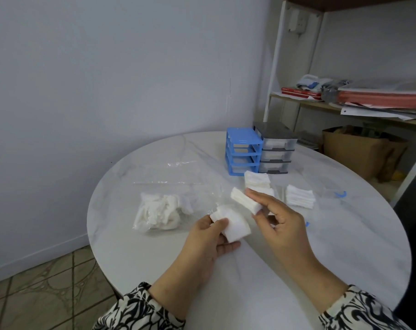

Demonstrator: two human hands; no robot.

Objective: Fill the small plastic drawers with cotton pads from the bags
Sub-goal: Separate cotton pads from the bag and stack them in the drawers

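Cotton pads (245, 203) are pinched in a stack by the right hand (282, 225), long axis slanting right; another stack (234, 226) is gripped by the left hand (208, 244), partly hidden by fingers.

- Wall (107, 79): plain, pale, with white skirting.
- Floor (35, 289): beige patterned tiles.
- Table (321, 246): round, white marbled top.
- Shelving unit (304, 104): white frame, wooden shelves, papers piled.
- Cardboard box (354, 148): beneath shelves.
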